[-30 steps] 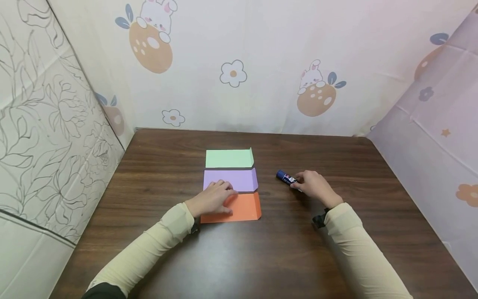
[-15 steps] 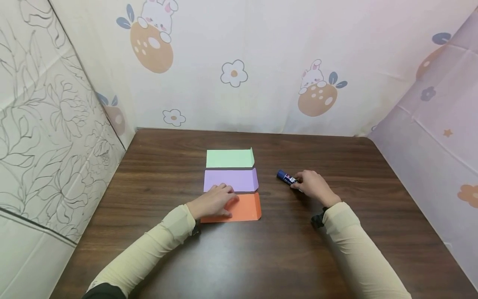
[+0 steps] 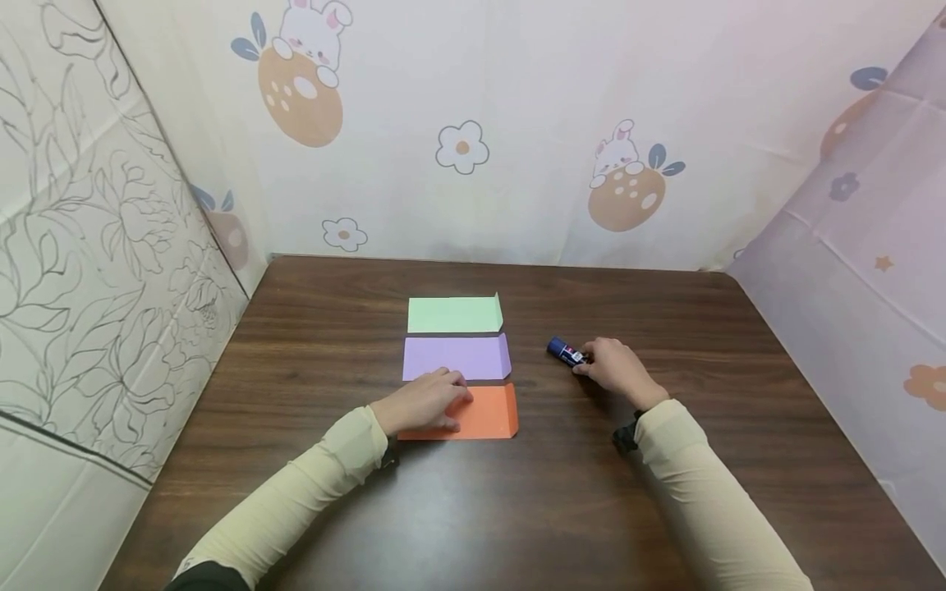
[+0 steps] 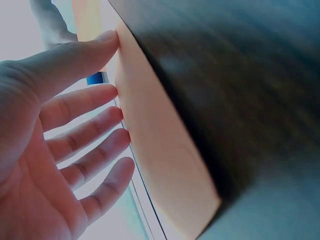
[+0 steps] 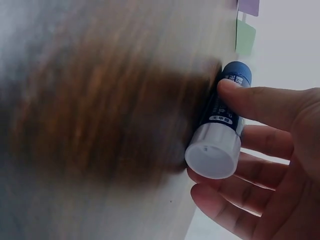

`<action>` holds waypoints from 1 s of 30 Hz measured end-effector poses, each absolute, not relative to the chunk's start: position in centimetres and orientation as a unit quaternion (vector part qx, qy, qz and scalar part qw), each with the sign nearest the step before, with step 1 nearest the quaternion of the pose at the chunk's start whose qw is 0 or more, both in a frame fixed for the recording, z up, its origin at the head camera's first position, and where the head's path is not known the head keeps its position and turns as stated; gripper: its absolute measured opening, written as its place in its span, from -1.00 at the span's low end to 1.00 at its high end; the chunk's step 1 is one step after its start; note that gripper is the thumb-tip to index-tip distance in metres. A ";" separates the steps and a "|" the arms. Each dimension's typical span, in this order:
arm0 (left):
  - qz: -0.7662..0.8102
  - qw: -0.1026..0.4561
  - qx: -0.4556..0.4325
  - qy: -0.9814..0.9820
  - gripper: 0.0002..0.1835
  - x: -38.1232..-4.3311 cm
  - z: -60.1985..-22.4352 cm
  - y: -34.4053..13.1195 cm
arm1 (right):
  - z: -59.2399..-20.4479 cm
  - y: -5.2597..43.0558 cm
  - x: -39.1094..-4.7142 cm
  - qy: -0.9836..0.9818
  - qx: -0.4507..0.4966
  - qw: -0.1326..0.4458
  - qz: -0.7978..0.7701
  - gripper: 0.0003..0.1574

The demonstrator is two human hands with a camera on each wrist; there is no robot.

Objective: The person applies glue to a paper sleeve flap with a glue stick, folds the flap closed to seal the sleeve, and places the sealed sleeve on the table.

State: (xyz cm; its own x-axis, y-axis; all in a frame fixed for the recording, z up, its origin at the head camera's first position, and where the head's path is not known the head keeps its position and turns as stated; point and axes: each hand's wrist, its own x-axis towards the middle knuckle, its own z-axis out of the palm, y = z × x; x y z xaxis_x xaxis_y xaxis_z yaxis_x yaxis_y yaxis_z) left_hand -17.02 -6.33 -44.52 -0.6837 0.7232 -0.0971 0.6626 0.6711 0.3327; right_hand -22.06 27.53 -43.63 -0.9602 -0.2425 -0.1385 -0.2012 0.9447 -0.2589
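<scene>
My left hand (image 3: 424, 400) rests its fingertips on the orange paper (image 3: 489, 410), thumb spread apart from the other fingers; in the left wrist view those fingers are bent only slightly. Lying on the table to the right is a glue stick (image 3: 566, 351) with a blue cap and white base. My right hand (image 3: 619, 371) grips it by the base end. The right wrist view has the thumb pressed on the label of the glue stick (image 5: 215, 145) and the fingers around its far side. Beyond the orange piece lie a purple paper (image 3: 454, 358) and a green paper (image 3: 452, 314).
Each paper has a folded flap at its right end. They lie in a column on the dark wooden table (image 3: 473, 509). Patterned cloth (image 3: 532, 197) hangs behind the table and along its right side. A panel with line-drawn flowers (image 3: 111, 246) stands at the left.
My left fingers have drawn back slightly toward me, off the middle of the purple paper. The right hand has shifted a little to the left on the glue stick, which stays in place.
</scene>
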 end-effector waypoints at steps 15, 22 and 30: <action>0.135 0.105 0.386 0.907 -0.54 -17.3 -44.6 -6.3 | -44.0 27.6 -22.2 0.982 -0.126 0.055 -0.133 -0.54; 0.131 0.108 0.375 0.911 -0.53 -17.1 -44.6 -6.3 | -43.9 27.2 -21.9 0.978 -0.124 0.042 -0.161 -0.57; 0.140 0.117 0.369 0.911 -0.56 -16.8 -44.5 -6.1 | -43.4 26.9 -21.5 0.976 -0.121 0.029 -0.181 -0.58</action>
State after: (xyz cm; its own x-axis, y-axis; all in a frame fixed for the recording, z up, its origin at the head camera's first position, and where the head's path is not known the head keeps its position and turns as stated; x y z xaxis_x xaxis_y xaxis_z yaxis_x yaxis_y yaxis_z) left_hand -16.85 -6.12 -44.51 -0.6998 0.7058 -0.1097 0.6406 0.6881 0.3409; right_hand -21.52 26.88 -43.37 -0.9690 -0.2466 -0.0119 -0.2260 0.9053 -0.3596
